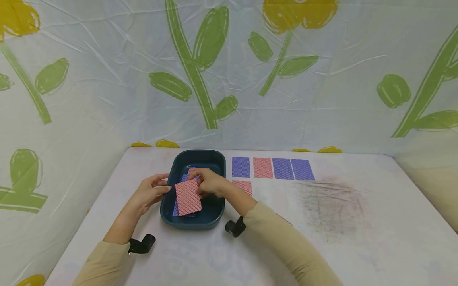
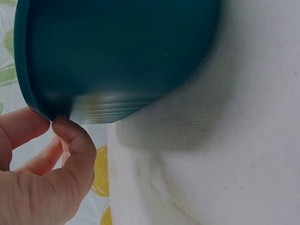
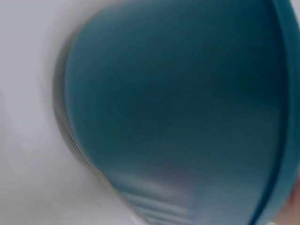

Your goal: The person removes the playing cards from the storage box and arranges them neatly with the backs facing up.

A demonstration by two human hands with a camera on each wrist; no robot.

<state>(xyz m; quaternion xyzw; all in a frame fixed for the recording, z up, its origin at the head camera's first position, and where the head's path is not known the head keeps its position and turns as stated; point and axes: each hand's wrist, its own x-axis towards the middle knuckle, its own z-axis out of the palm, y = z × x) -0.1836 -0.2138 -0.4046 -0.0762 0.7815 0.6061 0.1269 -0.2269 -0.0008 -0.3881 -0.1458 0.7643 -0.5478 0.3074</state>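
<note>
So here's what we've got: a dark teal bin [image 1: 191, 227] on a white surface [image 1: 365, 250]. Our left hand [image 1: 148, 194] has its grip closed down to a pinch on the bin's left rim, thumb and fingertips on the edge. Our right hand [image 1: 212, 183] reaches over the bin from the right, grip pinched on the edge of a red patterned card [image 1: 187, 200], which sits within the bin's outline. We can't tell if it's touching the cards under it. Below it we can see bits of blue [image 1: 175, 209], plus another red card [image 1: 192, 170] toward the back, mostly covered.

Just right of the bin there's a row of four: blue [image 1: 241, 167], red [image 1: 262, 168], blue [image 1: 283, 169], blue [image 1: 302, 169]. One more red one [image 1: 244, 186] lies in front of the first, partly hidden by our right forearm. The right wrist view's pretty blurry, mostly bin wall.
</note>
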